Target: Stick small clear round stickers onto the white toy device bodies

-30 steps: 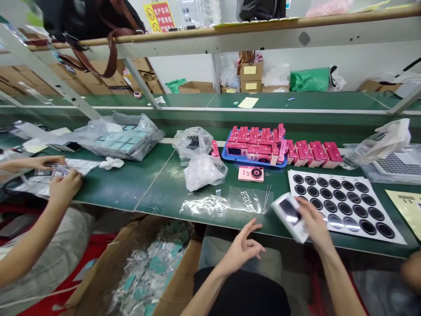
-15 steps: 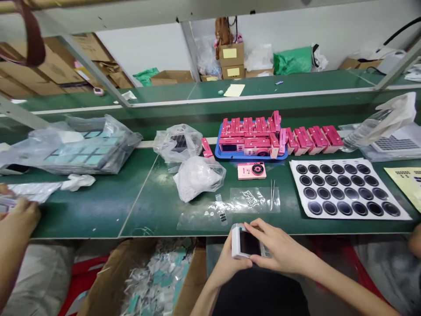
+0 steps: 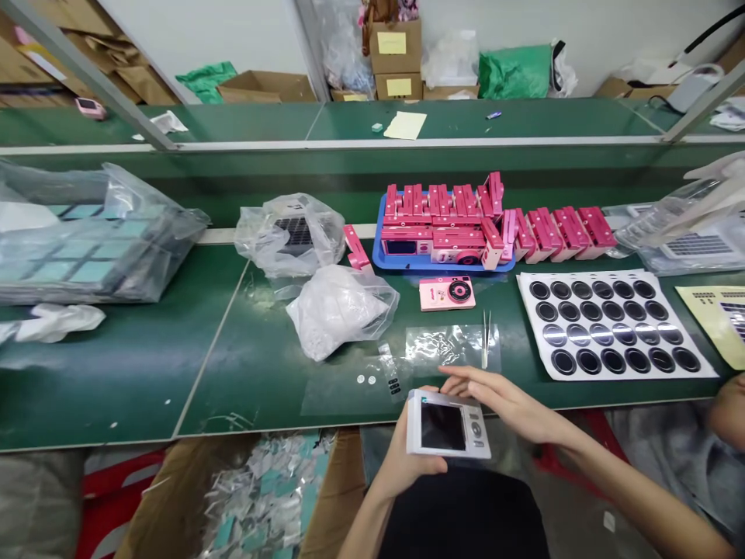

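Note:
A white digital camera [image 3: 477, 448] is held at the bench's front edge, its dark screen and buttons turned up towards me. My left hand [image 3: 400, 460] grips it at the left side, with the thumb along the lower edge. Over the camera's upper right corner hovers my right hand [image 3: 507, 402], its fingers stretched out; whether they touch the camera I cannot tell. Just beyond lie a clear plastic sheet [image 3: 427, 345], metal tweezers [image 3: 486, 339], a strip of small black stickers [image 3: 394, 386] and a pink camera [image 3: 438, 295].
Several pink cameras fill a blue tray [image 3: 381, 260]; more stand to its right. A sheet of round black stickers [image 3: 614, 326] lies at right. Plastic bags [image 3: 343, 310] sit left of centre. Below the bench, a cardboard box [image 3: 334, 489] holds film scraps. Another person's arm [image 3: 727, 411] shows at right.
My right hand has let go of the white camera's right side and lifted up and right, fingers straightened. The camera's button side is now uncovered. The view has shifted; the person at left has left it.

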{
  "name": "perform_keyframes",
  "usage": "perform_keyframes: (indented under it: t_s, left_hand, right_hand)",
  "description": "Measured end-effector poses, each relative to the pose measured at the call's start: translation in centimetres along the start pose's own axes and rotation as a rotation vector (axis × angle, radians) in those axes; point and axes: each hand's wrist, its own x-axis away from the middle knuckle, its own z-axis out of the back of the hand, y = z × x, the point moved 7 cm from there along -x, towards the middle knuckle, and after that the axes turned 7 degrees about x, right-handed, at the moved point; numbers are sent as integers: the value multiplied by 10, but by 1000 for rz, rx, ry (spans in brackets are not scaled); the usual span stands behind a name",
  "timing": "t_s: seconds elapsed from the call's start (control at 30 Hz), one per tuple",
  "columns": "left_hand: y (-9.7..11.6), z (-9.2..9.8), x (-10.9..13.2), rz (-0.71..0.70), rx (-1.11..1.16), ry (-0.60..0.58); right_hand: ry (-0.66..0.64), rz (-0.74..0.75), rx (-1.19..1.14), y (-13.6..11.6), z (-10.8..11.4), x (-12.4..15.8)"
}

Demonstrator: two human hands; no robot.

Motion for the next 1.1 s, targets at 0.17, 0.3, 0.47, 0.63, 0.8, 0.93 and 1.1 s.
perform_keyframes:
  t_s: [0.17,0.3,0.47,0.63,0.8,0.93,1.1]
  left_hand:
    - [0,3,-5,-1,-32,87]
    - [1,5,-3,-16,-57,171]
    - [6,-5,-1,-21,-30,20]
    - [4,-15,6,45,19,-39]
    - [5,-19,3,37,24,-56]
    - [9,-7,-2,-24,-25,33]
    - [19,-4,-7,-126,-71,81]
  right_hand:
    - [-21,146,425,-11,-15,4]
    - [11,210,712,-10,-26,7]
    - [32,164,426,-9,-6,2]
    - [44,-32,117,-9,18,-6]
    - [137,64,152,-14,21,-2]
    - [136,259,280,-28,9,10]
    - [137,391,624,-40,-14,14]
